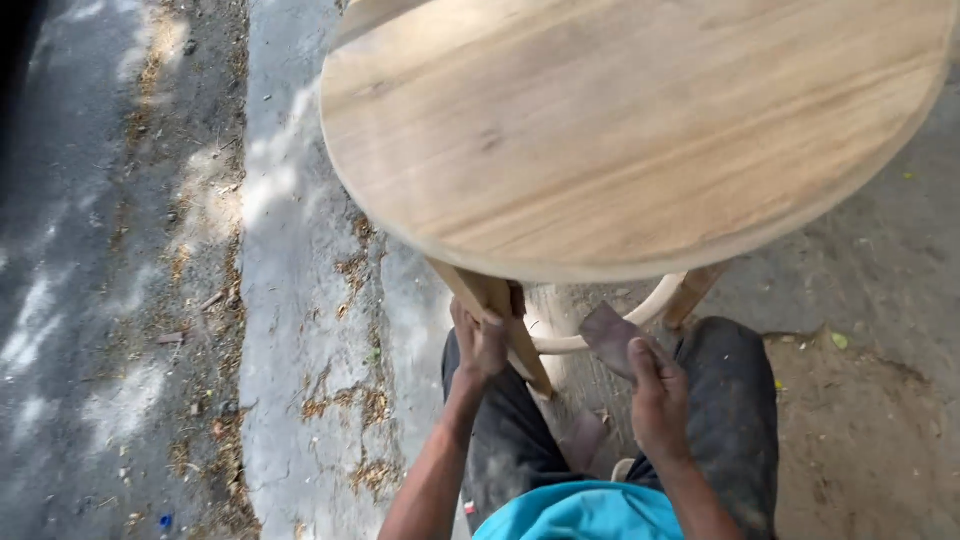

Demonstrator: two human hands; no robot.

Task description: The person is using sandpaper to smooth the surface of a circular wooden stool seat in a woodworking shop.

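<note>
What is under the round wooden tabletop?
Under the round wooden tabletop two wooden legs and a curved rail show. The left hand grips one leg; the right hand holds a worn sanding sheet. The tabletop hides where the legs join.

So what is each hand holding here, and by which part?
The left hand grips the round wooden table's leg just under the tabletop. The right hand holds a small dark sheet by its lower edge.
</note>
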